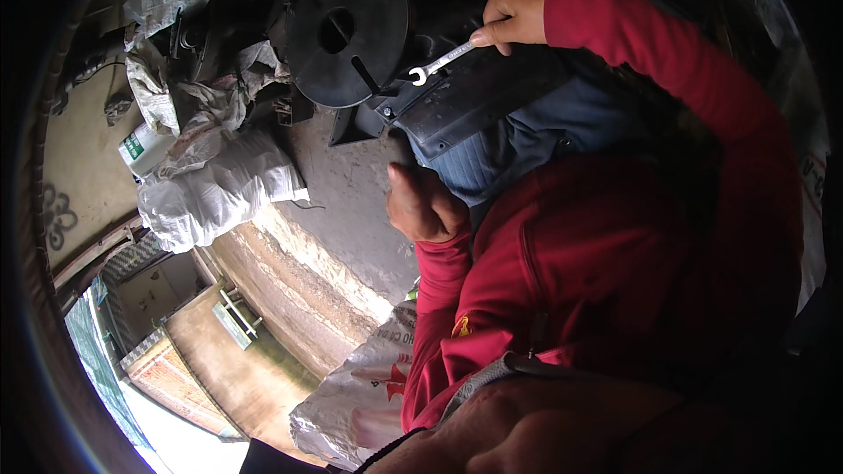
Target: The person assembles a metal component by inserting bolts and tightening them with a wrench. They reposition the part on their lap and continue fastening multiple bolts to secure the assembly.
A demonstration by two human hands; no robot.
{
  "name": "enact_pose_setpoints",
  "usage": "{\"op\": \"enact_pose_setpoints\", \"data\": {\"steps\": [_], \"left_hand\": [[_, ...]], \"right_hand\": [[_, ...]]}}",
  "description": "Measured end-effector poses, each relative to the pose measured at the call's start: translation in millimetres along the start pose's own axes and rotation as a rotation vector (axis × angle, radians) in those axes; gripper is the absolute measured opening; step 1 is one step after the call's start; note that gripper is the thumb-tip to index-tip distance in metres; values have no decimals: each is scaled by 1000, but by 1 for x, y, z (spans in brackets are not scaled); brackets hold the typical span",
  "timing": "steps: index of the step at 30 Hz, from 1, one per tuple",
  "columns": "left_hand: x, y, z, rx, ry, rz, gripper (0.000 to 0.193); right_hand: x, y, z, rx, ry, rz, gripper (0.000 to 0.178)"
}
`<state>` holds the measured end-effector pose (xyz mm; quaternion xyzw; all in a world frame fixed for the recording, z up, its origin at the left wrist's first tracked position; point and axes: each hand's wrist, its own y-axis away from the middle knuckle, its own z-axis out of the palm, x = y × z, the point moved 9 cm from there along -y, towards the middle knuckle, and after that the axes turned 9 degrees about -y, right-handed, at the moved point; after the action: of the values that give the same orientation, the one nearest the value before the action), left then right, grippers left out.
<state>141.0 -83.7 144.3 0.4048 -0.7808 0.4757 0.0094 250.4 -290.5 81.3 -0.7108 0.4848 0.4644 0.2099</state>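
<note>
My right hand (516,13) grips a silver open-end wrench (446,61) by its shank, fingers curled and thumb along it. The open jaw hangs just above a black metal part (492,104) with holes along it, which lies against my blue trousers (536,127). A bright bolt (386,111) shows at that part's left end, beside a round black slotted disc (379,44). Lower down, my left hand (428,204) is closed next to my leg, its thumb side toward the bolt. Whatever its fingers may hold is hidden.
White plastic sacks (219,189) and crumpled bags (162,92) are piled on the left. A printed sack (369,386) lies beside my left arm. Dark metal pieces crowd the area behind the disc, and grey concrete floor (351,202) shows between disc and sacks.
</note>
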Motion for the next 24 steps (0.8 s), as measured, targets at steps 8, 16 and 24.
{"op": "enact_pose_setpoints", "data": {"steps": [8, 16, 24], "left_hand": [[-11, 3, 16, -198, -140, -74, 52], [-20, 5, 27, -344, -207, -124, 48], [-39, 17, 35, -395, -355, -221, 54]], "right_hand": [[-4, 0, -2, -14, 10, 10, 48], [-4, 0, 5, -35, 31, -8, 47], [-16, -2, 3, -35, 71, 2, 48]]}}
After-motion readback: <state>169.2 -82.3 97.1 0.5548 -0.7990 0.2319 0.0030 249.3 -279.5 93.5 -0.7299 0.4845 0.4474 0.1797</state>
